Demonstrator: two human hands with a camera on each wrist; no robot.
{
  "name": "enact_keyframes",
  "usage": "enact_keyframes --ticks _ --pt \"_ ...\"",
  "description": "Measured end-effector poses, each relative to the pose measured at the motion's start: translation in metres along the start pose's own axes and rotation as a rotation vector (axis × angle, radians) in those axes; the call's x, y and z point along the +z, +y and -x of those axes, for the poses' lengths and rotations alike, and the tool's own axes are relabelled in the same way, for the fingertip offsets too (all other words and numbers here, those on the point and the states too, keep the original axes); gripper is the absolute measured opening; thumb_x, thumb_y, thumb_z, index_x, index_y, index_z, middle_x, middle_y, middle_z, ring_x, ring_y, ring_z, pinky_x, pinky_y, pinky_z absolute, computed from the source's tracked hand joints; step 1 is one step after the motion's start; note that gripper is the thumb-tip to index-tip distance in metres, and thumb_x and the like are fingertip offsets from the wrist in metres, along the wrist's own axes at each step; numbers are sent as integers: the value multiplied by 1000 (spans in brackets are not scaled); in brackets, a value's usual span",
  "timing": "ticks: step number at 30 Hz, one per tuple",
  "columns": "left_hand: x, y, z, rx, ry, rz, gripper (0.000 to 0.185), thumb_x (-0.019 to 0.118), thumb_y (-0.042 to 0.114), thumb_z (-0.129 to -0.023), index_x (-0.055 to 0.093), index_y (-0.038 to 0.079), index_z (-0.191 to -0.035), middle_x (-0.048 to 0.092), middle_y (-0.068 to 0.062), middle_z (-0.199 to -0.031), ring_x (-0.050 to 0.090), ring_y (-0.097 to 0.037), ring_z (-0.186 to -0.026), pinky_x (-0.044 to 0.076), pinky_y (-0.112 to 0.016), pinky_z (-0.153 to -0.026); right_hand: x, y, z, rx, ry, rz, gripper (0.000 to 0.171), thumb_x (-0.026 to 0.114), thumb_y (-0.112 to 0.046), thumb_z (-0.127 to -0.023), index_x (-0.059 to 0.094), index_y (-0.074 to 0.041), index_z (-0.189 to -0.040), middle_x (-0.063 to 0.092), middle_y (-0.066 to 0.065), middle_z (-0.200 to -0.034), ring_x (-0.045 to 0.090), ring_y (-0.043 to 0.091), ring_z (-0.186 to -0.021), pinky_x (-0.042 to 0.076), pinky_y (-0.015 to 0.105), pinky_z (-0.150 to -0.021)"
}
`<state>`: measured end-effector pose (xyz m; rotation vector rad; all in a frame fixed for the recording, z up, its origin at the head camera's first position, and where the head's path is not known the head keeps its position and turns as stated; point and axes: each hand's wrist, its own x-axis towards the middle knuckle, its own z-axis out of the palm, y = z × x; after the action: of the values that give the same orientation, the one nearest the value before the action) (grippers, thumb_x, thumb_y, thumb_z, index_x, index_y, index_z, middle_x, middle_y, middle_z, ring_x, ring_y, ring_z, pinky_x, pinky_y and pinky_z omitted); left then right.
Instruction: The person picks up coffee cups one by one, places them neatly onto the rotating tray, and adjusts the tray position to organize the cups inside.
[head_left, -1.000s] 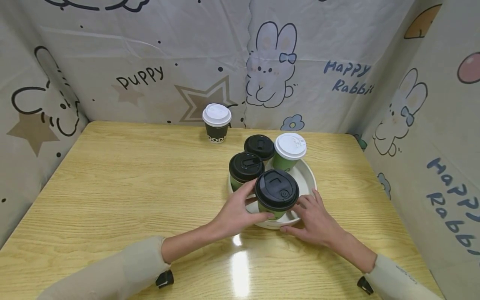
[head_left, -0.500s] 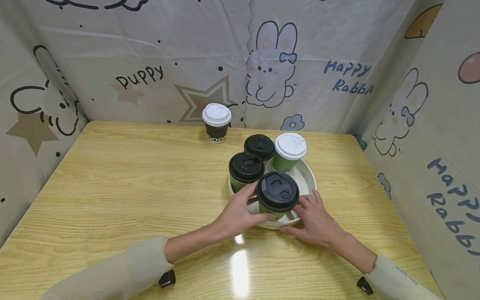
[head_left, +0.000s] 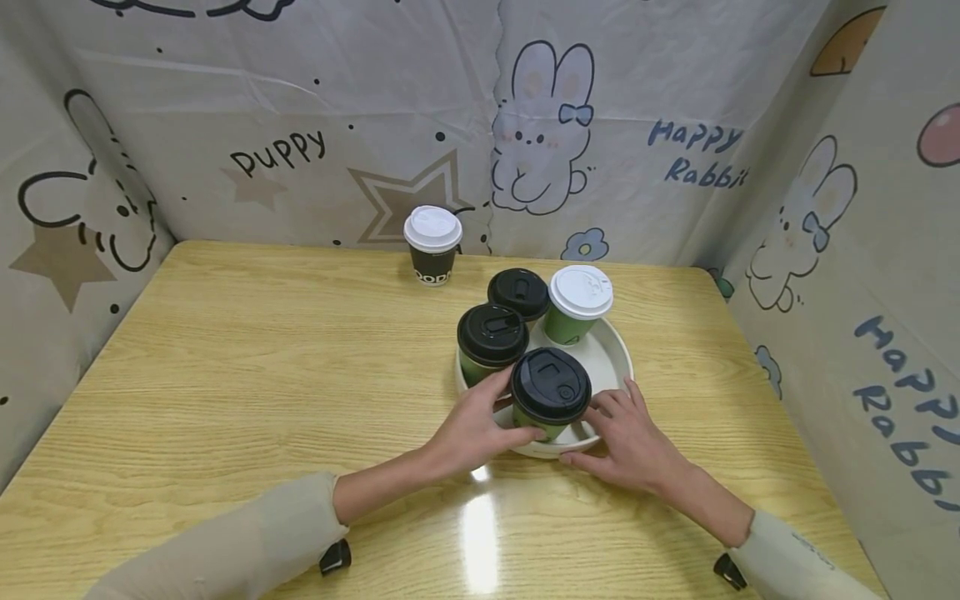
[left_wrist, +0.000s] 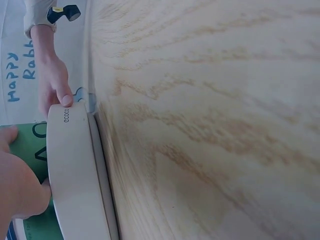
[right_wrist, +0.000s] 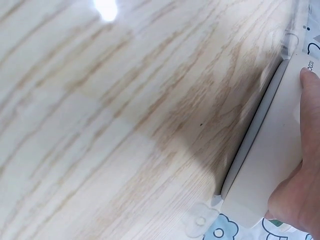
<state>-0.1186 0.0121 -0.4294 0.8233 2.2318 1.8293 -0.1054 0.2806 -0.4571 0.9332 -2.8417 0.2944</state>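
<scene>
A green paper cup with a black lid [head_left: 551,387] stands at the front of a round white tray [head_left: 617,354]. My left hand [head_left: 504,410] grips this cup from the left, thumb low and fingers behind it. My right hand [head_left: 600,427] holds the tray's front right rim, thumb on the outer wall and fingers over the edge. The left wrist view shows the tray wall [left_wrist: 70,165], the green cup [left_wrist: 22,145] and the right hand's thumb [left_wrist: 62,97]. In the right wrist view the thumb [right_wrist: 306,160] presses on the tray wall [right_wrist: 272,160].
Three more lidded cups are on the tray: a black-lidded green one [head_left: 491,335], another black-lidded one [head_left: 518,293] and a white-lidded green one [head_left: 580,296]. A black cup with a white lid [head_left: 432,243] stands near the back. Cloth walls enclose the wooden table [head_left: 240,367].
The front green cup has sunk a little lower onto the tray in my left hand. The right hand has stayed on the rim.
</scene>
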Motion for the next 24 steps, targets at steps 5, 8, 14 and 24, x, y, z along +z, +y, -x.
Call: enact_keyframes --ticks 5,8,14,24 --pt "1 -1 0 -19 2 -20 84 85 9 -79 43 21 -151 53 2 -142 50 -10 -128 45 -26 -102 1 0 0 -3 3 6 66 66 -66 -84 70 -9 -116 62 8 -113 51 32 -115 14 67 -113" --pt "1 -1 0 -22 6 -34 83 85 11 -79 43 19 -150 53 1 -143 50 -11 -129 45 -25 -101 1 0 0 -3 3 9 65 66 -67 -84 70 -9 -114 62 8 -112 51 32 -114 14 67 -113" --pt "1 0 -1 -21 8 -62 80 86 10 -78 46 14 -147 54 0 -143 50 -12 -130 45 -25 -101 0 0 0 8 -8 13 67 66 -67 -84 70 -8 -113 62 9 -112 51 32 -115 13 66 -113" --pt "1 0 -2 -35 9 -96 74 87 9 -76 52 10 -141 58 -4 -137 54 -16 -126 47 -26 -100 0 -1 -1 15 -17 21 67 65 -68 -84 71 -6 -109 62 10 -113 51 33 -116 14 66 -113"
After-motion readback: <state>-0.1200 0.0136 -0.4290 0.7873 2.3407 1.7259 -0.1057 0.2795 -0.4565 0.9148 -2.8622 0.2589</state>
